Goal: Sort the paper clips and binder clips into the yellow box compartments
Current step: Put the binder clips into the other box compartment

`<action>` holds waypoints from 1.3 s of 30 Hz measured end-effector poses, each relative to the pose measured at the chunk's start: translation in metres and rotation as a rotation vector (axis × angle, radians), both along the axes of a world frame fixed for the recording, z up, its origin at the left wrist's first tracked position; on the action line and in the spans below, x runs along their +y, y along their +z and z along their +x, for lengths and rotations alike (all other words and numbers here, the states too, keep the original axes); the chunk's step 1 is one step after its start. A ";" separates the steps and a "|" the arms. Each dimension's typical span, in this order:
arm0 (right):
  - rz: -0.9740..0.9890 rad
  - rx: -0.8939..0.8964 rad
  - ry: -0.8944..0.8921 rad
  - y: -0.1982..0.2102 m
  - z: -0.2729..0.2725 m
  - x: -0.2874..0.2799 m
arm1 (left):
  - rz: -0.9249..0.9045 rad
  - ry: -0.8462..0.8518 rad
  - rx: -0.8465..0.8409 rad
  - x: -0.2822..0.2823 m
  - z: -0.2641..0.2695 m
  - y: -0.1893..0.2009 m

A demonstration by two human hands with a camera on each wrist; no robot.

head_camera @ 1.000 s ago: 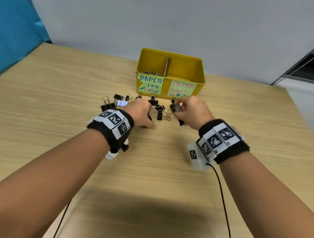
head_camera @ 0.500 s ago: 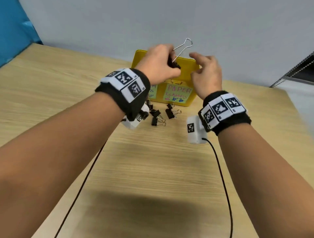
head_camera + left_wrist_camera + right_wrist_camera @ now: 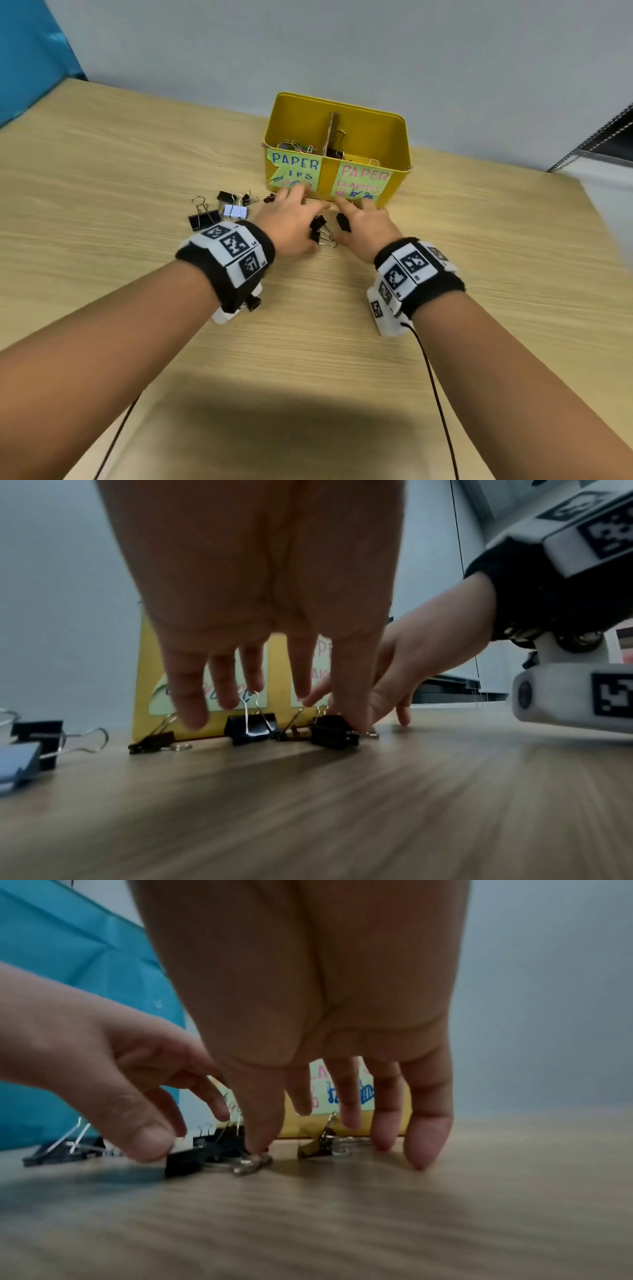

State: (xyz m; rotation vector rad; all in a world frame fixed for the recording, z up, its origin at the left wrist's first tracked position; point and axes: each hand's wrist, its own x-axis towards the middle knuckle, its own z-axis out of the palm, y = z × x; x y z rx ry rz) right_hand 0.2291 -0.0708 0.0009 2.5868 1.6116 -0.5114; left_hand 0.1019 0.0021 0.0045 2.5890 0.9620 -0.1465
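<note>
The yellow box (image 3: 394, 137) stands at the back, its divider splitting it into a left side with paper clips (image 3: 296, 145) and a right side with binder clips (image 3: 337, 150). Both hands are down on the table just before it, fingers stretched out. My left hand (image 3: 301, 219) hovers over black binder clips (image 3: 251, 727), and its thumb touches one black clip (image 3: 318, 226) (image 3: 330, 730). My right hand (image 3: 359, 219) (image 3: 325, 1131) has its fingertips on the table. Its thumb rests on that clip's wire handle (image 3: 251, 1162), and a small clip (image 3: 316, 1146) lies under its fingers. Neither hand grips anything.
More binder clips lie to the left: a large black one (image 3: 203, 217), a pale blue one (image 3: 234, 211) and two smaller black ones (image 3: 224, 196). The wooden table (image 3: 308, 359) runs wide towards me. A blue panel (image 3: 27, 51) is at the far left and a shelf (image 3: 609, 137) at the right.
Both hands were raised over the box, the left holding a binder clip. They have come down to the table among the loose clips, and the left hand no longer holds it.
</note>
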 end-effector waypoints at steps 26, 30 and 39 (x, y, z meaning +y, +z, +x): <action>0.107 0.240 -0.051 -0.001 -0.034 -0.009 | -0.131 0.039 0.088 0.005 -0.022 0.004; 0.065 0.177 -0.033 -0.002 -0.040 -0.006 | -0.132 -0.060 0.083 0.007 -0.022 0.003; 0.218 0.181 -0.009 0.004 -0.035 -0.019 | -0.096 -0.029 -0.012 0.008 -0.017 -0.002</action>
